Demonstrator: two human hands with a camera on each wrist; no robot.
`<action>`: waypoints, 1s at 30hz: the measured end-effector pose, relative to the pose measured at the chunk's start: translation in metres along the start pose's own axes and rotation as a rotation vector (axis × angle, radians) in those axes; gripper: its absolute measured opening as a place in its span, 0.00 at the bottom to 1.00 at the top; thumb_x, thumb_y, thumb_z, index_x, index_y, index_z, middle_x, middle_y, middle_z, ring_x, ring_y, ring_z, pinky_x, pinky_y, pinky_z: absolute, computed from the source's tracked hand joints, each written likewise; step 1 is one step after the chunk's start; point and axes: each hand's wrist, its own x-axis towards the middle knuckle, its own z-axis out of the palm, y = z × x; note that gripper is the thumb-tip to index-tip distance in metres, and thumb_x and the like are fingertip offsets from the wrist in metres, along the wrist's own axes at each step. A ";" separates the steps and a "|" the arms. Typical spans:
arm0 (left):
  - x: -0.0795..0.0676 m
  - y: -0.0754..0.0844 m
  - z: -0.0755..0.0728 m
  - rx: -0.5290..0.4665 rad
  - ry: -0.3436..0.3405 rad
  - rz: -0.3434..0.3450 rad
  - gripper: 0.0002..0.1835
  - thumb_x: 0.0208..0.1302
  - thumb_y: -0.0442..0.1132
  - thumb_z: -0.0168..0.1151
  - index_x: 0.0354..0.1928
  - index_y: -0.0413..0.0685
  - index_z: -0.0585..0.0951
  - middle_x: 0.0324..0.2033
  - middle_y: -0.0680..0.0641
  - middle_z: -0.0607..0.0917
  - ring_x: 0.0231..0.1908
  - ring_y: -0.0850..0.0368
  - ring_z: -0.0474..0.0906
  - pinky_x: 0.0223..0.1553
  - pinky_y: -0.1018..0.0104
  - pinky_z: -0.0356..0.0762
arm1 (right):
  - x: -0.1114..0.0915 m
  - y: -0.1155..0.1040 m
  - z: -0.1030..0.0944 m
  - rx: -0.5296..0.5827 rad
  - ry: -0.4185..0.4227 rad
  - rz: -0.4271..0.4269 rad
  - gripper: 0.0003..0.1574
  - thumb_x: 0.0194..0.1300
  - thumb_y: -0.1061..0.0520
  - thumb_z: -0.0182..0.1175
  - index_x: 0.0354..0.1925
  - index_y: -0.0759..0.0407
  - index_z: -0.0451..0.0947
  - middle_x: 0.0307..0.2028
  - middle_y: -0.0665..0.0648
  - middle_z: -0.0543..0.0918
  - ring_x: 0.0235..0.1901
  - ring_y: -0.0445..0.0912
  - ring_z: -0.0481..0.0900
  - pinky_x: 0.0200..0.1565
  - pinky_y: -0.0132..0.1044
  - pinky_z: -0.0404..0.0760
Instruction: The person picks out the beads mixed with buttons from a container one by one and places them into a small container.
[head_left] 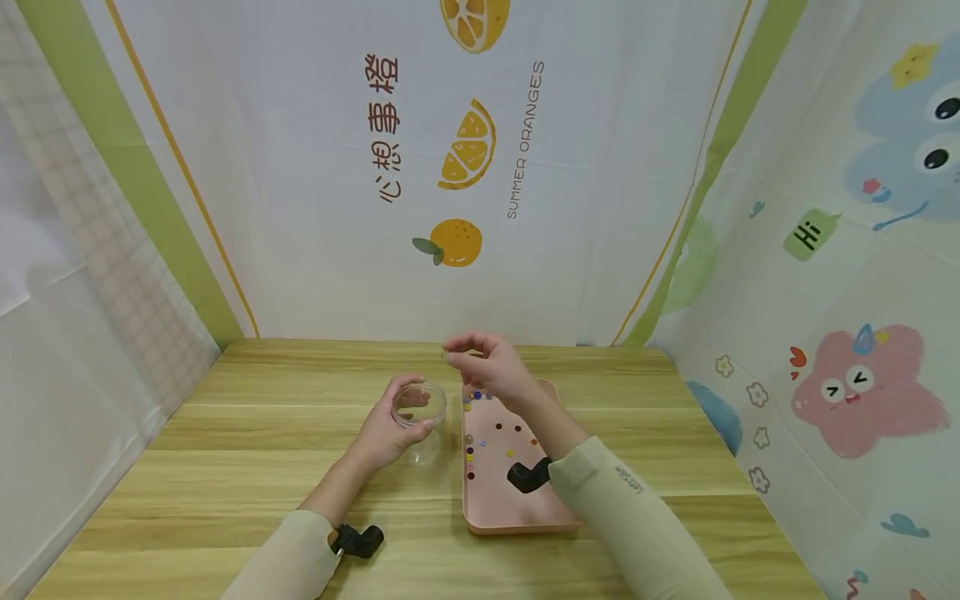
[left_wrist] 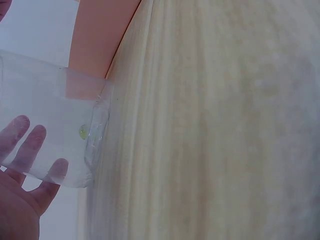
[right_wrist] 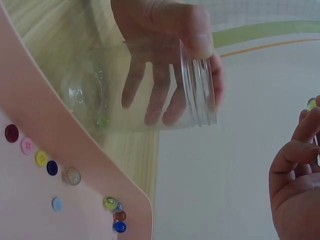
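Note:
My left hand grips a clear plastic jar near its open mouth, thumb on one side and fingers spread round the other. At the jar's bottom lies a yellow-green marble. Above and to the right of the jar's mouth, my right hand pinches another marble, clear with yellow-green in it, between thumb and fingertips. Below the right forearm is a pink tray holding buttons and marbles; the arm hides part of it.
Along the tray's left wall lie a dark red button, a pink button, a yellow button and a large pale marble. Several marbles, among them a blue marble, cluster in the far-left corner. A wooden table lies underneath.

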 end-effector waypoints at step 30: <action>-0.001 0.003 -0.001 0.013 -0.007 -0.026 0.40 0.66 0.37 0.75 0.76 0.49 0.66 0.67 0.29 0.81 0.68 0.35 0.78 0.70 0.31 0.73 | 0.005 0.021 0.030 -0.248 -0.091 -0.035 0.15 0.78 0.58 0.64 0.57 0.64 0.84 0.54 0.63 0.85 0.27 0.42 0.77 0.36 0.33 0.82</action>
